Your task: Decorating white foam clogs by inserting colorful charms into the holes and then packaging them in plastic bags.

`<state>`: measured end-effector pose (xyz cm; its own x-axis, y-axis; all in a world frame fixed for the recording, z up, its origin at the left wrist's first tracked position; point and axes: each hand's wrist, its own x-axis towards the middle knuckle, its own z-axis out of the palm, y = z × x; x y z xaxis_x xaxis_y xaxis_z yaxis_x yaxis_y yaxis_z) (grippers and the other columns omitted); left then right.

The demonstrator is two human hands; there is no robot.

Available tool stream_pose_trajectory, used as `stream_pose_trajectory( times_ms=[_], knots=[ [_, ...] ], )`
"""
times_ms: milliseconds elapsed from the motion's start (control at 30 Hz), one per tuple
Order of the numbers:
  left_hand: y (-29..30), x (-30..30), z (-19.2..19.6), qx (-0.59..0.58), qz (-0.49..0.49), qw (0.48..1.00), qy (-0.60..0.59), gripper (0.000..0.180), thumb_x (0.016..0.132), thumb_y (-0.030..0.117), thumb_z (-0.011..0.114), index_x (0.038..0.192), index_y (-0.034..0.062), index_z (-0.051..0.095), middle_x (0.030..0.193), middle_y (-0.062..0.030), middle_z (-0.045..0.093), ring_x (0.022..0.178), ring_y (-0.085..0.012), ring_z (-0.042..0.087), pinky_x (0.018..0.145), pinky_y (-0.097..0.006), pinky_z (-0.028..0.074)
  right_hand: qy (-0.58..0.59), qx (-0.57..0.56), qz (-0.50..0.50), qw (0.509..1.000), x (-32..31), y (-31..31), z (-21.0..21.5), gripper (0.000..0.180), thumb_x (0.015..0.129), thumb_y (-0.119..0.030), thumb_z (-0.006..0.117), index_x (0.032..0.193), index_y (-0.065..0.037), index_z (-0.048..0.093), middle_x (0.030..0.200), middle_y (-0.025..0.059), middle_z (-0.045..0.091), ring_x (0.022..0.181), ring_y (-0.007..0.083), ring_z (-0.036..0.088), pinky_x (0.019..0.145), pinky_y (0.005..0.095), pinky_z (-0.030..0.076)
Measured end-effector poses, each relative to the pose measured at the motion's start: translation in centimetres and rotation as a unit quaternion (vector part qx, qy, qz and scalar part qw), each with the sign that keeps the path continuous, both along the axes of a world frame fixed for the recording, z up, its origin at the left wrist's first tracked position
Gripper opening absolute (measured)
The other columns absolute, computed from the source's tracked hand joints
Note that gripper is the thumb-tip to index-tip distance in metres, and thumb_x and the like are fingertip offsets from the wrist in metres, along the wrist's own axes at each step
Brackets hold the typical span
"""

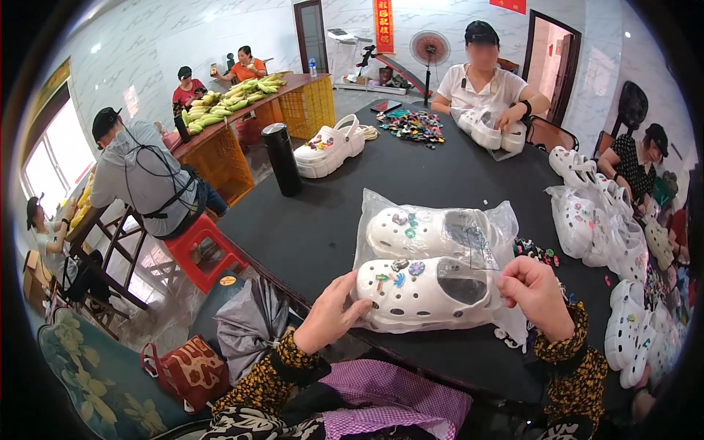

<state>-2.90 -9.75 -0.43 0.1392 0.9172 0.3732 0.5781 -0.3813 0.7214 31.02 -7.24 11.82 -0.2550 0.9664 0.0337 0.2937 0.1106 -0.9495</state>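
Clutter rings the black desk (308, 220): a dark cylinder flask (282, 159) at ten o'clock, a loose white clog (330, 149) beyond it, a heap of coloured charms (412, 126) at twelve, and bagged clogs (595, 220) piled at three. A clear plastic bag (429, 257) holding a pair of white clogs (422, 290) lies at the near edge between both hands. The left hand (334, 315) rests with spread fingers against the toe end at nine o'clock; the right hand (534, 291), fingers pinched together on the bag's edge, sits at three.
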Motion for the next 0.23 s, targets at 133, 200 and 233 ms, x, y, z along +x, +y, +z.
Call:
stream_pose_trajectory(
  times_ms=[133, 200, 233],
  knots=[
    [0.0, 0.0, -0.6, 0.006, 0.002, 1.0, -0.004, 0.06, 0.09, 0.027, 0.067, 0.135, -0.0064, 0.045, 0.13, -0.0261, 0.053, 0.118, -0.0362, 0.055, 0.098, -0.039, 0.046, -0.009, 0.043, 0.014, 0.999, 1.1, 0.6, -1.2, 0.011, 0.094, -0.011, 0.059, 0.091, -0.001, 0.061, 0.074, -0.0001, 0.06, 0.064, 0.0058, 0.056, 0.058, 0.0217, 0.047],
    [0.2, 0.2, -0.4, 0.001, -0.003, 1.0, -0.009, 0.06, 0.09, 0.027, 0.067, 0.135, -0.0063, 0.045, 0.13, -0.0259, 0.053, 0.118, -0.0361, 0.055, 0.098, -0.039, 0.045, -0.042, 0.091, -0.035, 0.994, 2.9, 1.7, -2.5, 0.016, 0.097, -0.017, 0.058, 0.097, -0.002, 0.063, 0.076, -0.0012, 0.061, 0.068, 0.0065, 0.057, 0.061, 0.023, 0.048],
    [0.1, 0.2, -0.3, -0.005, 0.002, 1.0, -0.012, 0.06, 0.09, 0.027, 0.067, 0.135, -0.0062, 0.045, 0.13, -0.0256, 0.053, 0.118, -0.036, 0.055, 0.099, -0.039, 0.044, -0.047, 0.099, -0.051, 0.993, 3.4, 2.5, -3.4, 0.021, 0.096, -0.023, 0.061, 0.098, -0.003, 0.064, 0.079, -0.0003, 0.063, 0.07, 0.0069, 0.058, 0.061, 0.0223, 0.048]
  ],
)
